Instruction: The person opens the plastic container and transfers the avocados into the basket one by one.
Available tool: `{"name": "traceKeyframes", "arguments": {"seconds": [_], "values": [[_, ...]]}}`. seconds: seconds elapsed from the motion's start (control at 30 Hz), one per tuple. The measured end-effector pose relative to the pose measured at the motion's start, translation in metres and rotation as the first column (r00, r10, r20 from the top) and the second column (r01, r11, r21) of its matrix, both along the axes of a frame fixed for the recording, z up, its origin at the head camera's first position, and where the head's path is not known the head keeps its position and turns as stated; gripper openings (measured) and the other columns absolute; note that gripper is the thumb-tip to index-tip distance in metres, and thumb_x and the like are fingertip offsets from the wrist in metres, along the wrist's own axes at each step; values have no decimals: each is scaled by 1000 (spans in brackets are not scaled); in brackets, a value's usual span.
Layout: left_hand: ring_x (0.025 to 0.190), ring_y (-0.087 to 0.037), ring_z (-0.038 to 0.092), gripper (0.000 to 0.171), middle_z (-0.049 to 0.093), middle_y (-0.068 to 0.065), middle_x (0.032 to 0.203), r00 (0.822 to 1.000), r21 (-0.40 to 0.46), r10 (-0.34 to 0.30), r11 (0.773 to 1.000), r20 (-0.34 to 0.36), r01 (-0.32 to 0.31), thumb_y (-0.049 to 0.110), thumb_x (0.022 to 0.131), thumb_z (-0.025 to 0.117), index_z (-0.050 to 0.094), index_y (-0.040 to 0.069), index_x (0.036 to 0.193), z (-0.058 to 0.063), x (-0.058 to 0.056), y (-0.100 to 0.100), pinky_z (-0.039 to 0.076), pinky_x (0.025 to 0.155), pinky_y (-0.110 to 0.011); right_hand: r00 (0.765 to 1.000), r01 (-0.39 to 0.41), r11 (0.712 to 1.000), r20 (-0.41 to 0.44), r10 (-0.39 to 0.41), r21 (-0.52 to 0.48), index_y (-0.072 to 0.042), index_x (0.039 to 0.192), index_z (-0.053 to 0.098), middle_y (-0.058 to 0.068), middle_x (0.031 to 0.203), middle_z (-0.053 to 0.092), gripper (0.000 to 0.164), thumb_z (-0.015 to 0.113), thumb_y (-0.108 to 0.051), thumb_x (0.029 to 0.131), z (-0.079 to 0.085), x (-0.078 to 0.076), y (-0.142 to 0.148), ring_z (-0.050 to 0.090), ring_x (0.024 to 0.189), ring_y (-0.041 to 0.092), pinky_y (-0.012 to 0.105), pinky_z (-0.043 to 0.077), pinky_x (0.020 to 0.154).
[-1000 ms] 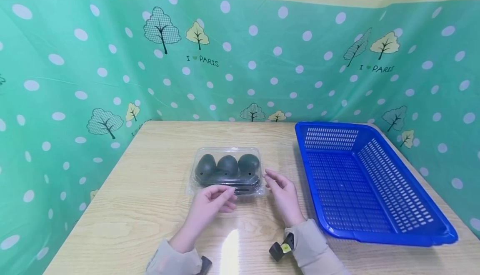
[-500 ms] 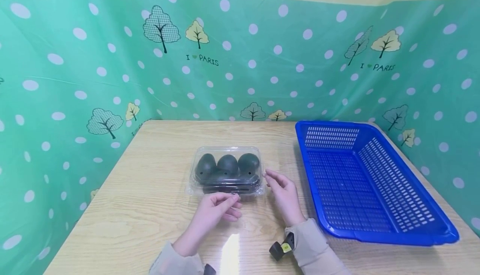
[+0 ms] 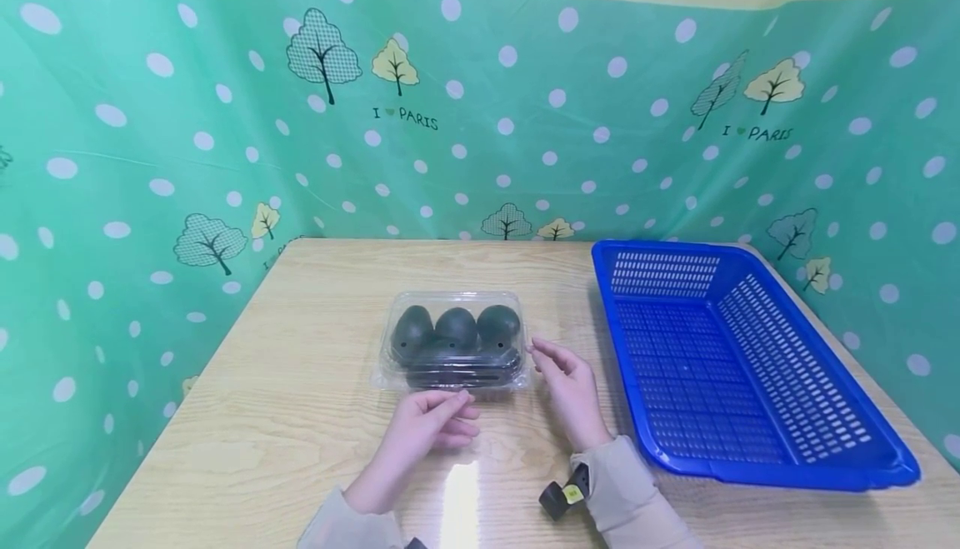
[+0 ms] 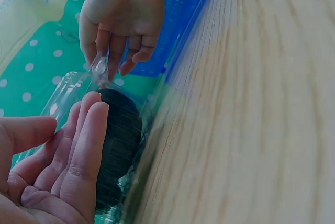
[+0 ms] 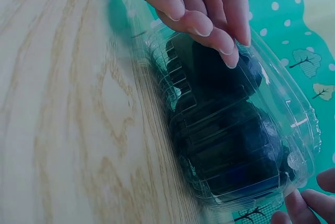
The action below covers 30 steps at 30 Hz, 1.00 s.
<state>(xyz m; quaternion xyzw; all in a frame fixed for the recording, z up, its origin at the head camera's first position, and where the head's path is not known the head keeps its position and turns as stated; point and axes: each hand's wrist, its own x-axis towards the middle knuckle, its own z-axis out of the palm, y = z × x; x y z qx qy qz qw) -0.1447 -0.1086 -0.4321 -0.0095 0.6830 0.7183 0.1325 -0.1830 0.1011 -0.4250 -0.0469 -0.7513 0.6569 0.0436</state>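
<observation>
A clear plastic clamshell box (image 3: 457, 299) stands on the wooden table, lid down over several dark, egg-shaped fruits (image 3: 456, 331) that look like avocados. My right hand (image 3: 573, 391) is at the box's right front corner; in the left wrist view the thumb and forefinger of this hand (image 4: 123, 12) pinch the clear rim. Just in front of the box's near edge is my left hand (image 3: 431, 424), its thumb close to the fingertips and nothing held. The left wrist view shows the left hand's fingers (image 4: 84, 166) nearly straight. The left palm is hidden in the head view.
To the right, a large blue plastic basket (image 3: 626, 382) with slotted walls stands close to my right forearm. The wooden table (image 3: 247, 416) extends to the left of the box. A green dotted curtain (image 3: 420, 191) hangs behind and at both sides.
My left hand has drawn back slightly from the box's front edge towards me, uncovering more of that edge. The right hand stays at the corner, and the box has not visibly moved.
</observation>
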Motion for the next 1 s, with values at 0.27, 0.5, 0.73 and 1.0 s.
{"name": "traceKeyframes", "arguments": {"seconds": [0.27, 0.5, 0.73, 1.0], "values": [[78, -18, 74, 40, 73, -23, 102, 999, 33, 45, 998, 29, -46, 20, 98, 60, 60, -14, 120, -2, 0, 1, 62, 73, -33, 1000, 18, 1000, 23, -17, -3, -1, 126, 64, 16, 129, 65, 33, 59, -17, 98, -1, -3, 0, 62, 109, 24, 28, 47, 93], [76, -18, 73, 43, 74, -18, 99, 993, 105, 84, 990, 82, -92, 23, 97, 62, 59, -13, 120, -6, 0, 4, 62, 73, -34, 999, 25, 1000, 23, -25, -1, -1, 126, 65, 15, 130, 65, 32, 59, -16, 97, -2, -5, 0, 62, 109, 24, 29, 47, 94], [71, -15, 72, 40, 75, -8, 90, 981, 190, 142, 968, 129, -165, 22, 95, 64, 61, -9, 119, -7, 3, 7, 62, 69, -31, 1000, 28, 1000, 11, -28, -3, 0, 125, 65, 16, 130, 65, 33, 60, -15, 97, -4, -5, -1, 62, 113, 28, 35, 46, 99], [67, -14, 71, 32, 74, -5, 84, 974, 209, 185, 955, 129, -209, 22, 97, 61, 64, -6, 114, -8, 4, 12, 61, 66, -31, 999, 44, 999, 15, -45, 24, -3, 124, 67, 15, 126, 67, 32, 60, -18, 97, -4, -4, -2, 62, 115, 29, 36, 45, 100]]}}
